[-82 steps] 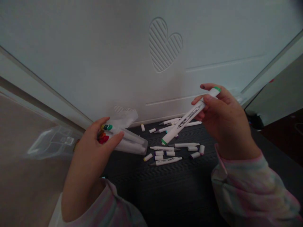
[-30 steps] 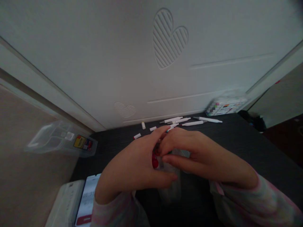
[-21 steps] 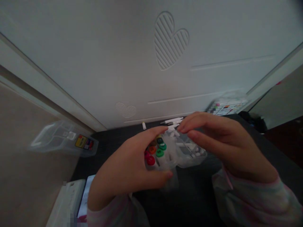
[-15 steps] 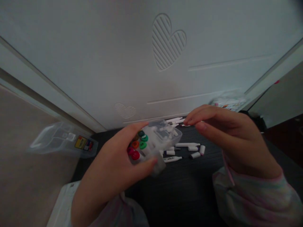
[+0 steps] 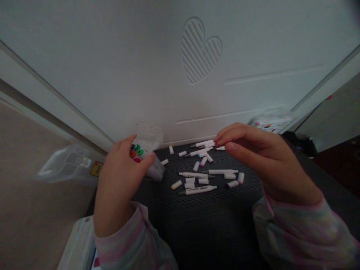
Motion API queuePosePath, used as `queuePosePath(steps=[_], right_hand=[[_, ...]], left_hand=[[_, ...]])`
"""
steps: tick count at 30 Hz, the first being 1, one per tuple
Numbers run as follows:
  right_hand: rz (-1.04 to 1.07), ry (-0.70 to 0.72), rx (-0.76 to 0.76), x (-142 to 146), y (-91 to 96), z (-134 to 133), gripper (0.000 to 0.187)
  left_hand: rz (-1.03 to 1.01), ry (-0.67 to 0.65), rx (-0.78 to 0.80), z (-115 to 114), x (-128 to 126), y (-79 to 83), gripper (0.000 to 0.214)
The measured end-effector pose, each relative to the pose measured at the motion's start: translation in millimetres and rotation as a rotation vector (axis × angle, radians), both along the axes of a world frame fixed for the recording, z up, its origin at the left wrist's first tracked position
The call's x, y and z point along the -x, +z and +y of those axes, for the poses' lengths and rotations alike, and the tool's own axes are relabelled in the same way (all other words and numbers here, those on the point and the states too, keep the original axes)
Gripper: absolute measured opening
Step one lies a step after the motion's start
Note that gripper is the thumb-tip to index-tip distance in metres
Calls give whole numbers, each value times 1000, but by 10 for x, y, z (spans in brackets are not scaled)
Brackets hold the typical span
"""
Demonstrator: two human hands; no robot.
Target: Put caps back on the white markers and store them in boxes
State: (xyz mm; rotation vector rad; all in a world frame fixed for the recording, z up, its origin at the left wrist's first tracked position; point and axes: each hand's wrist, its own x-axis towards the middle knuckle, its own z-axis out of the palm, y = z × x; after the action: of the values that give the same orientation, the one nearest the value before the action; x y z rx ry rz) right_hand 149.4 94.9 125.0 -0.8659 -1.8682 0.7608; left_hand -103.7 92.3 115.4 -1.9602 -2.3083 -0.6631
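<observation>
"What is the left hand doing?"

"It's wrapping round the case, thumb on the near side. The case is leaning over the left of the table, its red, orange and green tops showing beside the palm. I can't tell whether its base is touching down."

"And the right hand?"

"It's hovering half open at the right, near the far pens; thumb and fingertips are standing slightly apart, with nothing showing between them."

"How should that left grip be working?"

"Steadily, not squeezing, I'd say; the plastic is looking thin. The end with the tops should be pointing upward, or things could be sliding out."

"And the right?"

"Any reach should be coming from above, since loose caps are lying among the pens and could be rolling."
</observation>
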Motion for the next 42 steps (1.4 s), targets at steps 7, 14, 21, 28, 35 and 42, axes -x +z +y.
queuePosePath(steps=[7, 14, 21, 28, 35, 42], right_hand=[[-27, -9, 11, -4, -13, 22, 9], [-48, -16, 31, 6, -25, 36, 9], [-62, -8, 46, 15, -29, 44, 9], [-61, -12, 54, 15, -48, 48, 10], [-79, 1, 54, 19, -58, 58, 10], [-70, -2, 79, 18, -56, 61, 10]], left_hand=[[18, 104, 10, 29, 14, -22, 63], [0, 110, 33, 87, 73, -105, 64], [-6, 120, 41, 108, 50, -130, 63], [17, 102, 38, 126, 80, -166, 64], [28, 123, 73, 117, 77, -163, 64], [52, 94, 65, 96, 68, -160, 59]])
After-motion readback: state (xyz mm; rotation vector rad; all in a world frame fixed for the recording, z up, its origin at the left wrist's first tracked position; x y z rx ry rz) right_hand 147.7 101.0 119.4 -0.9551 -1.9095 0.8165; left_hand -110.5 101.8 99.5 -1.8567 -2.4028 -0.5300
